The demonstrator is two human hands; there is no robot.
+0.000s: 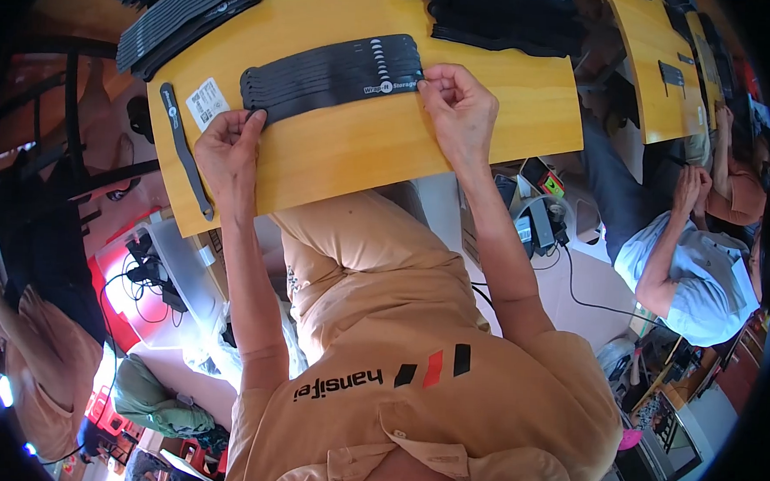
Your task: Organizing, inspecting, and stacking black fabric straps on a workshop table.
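Note:
A fanned row of black straps (324, 79) lies overlapped on the yellow table (354, 160), pale print lining up near its right end. At the row's lower left corner, my left hand (231, 150) pinches the end of the nearest strap between thumb and fingers. My right hand (461, 109) closes its thumb and fingertips on the right end of the same row. Left of my left hand lies a single black strap (183, 147), apart from the row. Beside it is a white printed label sheet (207, 102), close to my left fingers.
Stacks of black straps stand at the table's far left (187, 21) and far right (505, 20). Another yellow table (650, 76) is on the right, with a person in a light blue shirt (697, 274) near it. Cables (574, 294) run below on the right.

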